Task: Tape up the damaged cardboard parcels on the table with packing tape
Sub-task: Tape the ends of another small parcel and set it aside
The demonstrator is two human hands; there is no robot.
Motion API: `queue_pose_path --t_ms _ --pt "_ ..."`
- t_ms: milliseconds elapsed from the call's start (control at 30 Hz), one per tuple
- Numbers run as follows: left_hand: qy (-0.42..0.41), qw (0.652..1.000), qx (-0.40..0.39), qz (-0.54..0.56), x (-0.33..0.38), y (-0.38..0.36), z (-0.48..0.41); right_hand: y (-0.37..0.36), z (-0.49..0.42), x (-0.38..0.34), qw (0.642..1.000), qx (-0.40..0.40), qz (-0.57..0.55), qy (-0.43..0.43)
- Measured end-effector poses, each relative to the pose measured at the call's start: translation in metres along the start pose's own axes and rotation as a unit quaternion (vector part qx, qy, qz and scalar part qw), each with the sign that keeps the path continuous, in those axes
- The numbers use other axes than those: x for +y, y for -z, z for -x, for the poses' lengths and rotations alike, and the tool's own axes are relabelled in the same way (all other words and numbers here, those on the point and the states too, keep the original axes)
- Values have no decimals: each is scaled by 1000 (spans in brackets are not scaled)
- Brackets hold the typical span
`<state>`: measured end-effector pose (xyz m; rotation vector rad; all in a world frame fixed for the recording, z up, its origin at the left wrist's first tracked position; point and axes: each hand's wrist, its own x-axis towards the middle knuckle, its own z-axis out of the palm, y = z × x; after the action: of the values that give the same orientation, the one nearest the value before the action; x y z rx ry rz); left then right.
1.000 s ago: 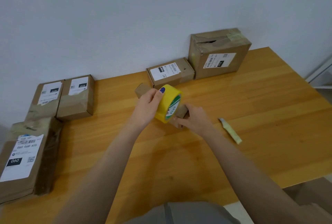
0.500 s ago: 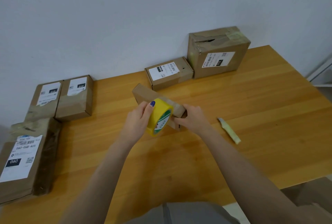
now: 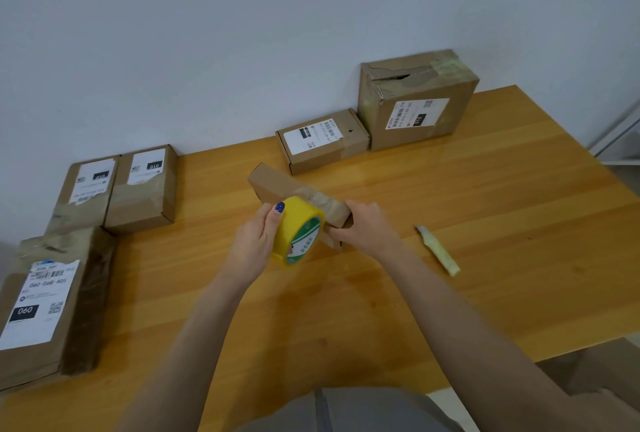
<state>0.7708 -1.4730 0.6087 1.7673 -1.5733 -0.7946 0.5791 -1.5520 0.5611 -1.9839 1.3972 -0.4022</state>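
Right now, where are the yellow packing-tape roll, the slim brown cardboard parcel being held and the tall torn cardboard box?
yellow packing-tape roll [image 3: 298, 217]: head view, outer yellow band.
slim brown cardboard parcel [image 3: 275, 185]: head view, bare top face.
tall torn cardboard box [image 3: 415, 113]: head view, front label.

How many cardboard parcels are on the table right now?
6. A big parcel near left; two parcels behind it; a small parcel by the wall; a torn box beside it; a flat parcel gripped by the right hand. None seems hidden.

Wooden table [image 3: 491, 223]: three parcels [image 3: 140, 191] left, two back, one centre, tape strip [image 3: 439, 252] right.
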Motion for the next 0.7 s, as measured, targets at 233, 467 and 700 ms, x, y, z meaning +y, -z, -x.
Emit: queue_pose_path --t_ms 233,467,700 --pt "-2 998 -19 -67 -3 1 2 1 0 1 1000 6 0 0" --pt "37 996 -21 -75 -20 -6 19 -1 -4 6 1000 -4 10 -3" --pt "66 993 -34 -89 -23 -21 8 0 -4 2 995 -28 71 63"
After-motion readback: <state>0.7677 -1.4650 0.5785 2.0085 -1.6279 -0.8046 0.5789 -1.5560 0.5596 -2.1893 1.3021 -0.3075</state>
